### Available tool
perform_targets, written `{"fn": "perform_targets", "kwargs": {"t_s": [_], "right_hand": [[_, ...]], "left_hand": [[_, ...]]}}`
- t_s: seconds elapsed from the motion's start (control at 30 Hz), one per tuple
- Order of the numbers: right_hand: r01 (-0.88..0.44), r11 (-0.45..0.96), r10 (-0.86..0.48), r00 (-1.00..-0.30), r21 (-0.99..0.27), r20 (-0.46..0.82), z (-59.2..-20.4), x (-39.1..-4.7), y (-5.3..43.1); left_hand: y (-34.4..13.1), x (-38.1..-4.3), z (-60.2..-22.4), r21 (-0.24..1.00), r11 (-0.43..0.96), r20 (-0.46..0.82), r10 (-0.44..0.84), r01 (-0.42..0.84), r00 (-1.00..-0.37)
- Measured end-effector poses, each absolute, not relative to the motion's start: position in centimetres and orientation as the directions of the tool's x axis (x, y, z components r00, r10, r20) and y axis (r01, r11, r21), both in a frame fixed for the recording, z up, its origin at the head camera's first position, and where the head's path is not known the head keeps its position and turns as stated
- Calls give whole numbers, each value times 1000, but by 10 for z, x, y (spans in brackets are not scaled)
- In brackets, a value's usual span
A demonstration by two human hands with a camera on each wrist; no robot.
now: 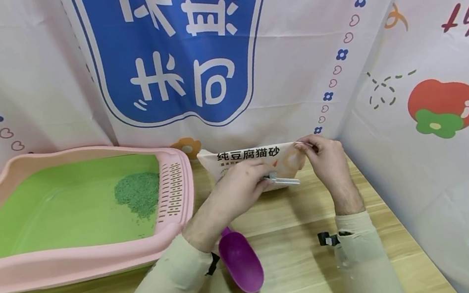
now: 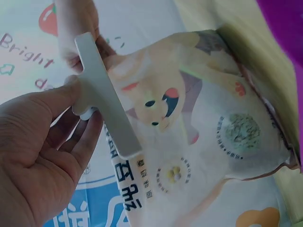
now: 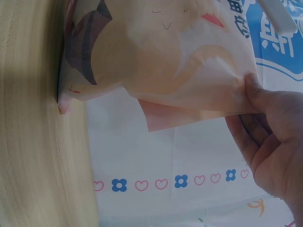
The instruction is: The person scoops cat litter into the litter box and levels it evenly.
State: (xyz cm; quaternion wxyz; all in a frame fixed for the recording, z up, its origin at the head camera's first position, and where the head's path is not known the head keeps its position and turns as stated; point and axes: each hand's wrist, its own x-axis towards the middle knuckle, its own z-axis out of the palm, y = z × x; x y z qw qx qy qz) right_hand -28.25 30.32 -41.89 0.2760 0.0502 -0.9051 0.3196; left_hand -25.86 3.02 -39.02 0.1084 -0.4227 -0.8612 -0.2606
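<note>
A printed cat litter bag [image 1: 240, 155] stands upright on the table against the back cloth. My left hand [image 1: 238, 191] pinches a white bag clip [image 2: 106, 101] between thumb and fingers. In the left wrist view the clip overlaps the bag's top edge, and in the head view it is in front of the bag. With thumb and fingertips, my right hand [image 3: 279, 137] pinches the bag's top corner at the right. A purple scoop [image 1: 242, 263] lies on the table beside my left forearm, its handle partly hidden by that arm.
A pink litter box [image 1: 74, 256] with a green floor stands at the left, a pile of green litter [image 1: 138, 192] inside near its slotted edge. Printed cloth [image 1: 292, 48] hangs behind the wooden table [image 1: 298, 277] and along its right side.
</note>
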Motion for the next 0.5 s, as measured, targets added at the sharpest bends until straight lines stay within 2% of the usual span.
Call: {"fn": "perform_targets", "kwargs": {"t_s": [0.27, 0.5], "right_hand": [[-276, 784, 84, -840, -556, 536, -419, -283, 303], [-283, 778, 85, -837, -561, 540, -419, -283, 303]], "left_hand": [[19, -264, -376, 375, 587, 458, 555, 717, -694], [11, -269, -368, 403, 634, 517, 438, 660, -736]]}}
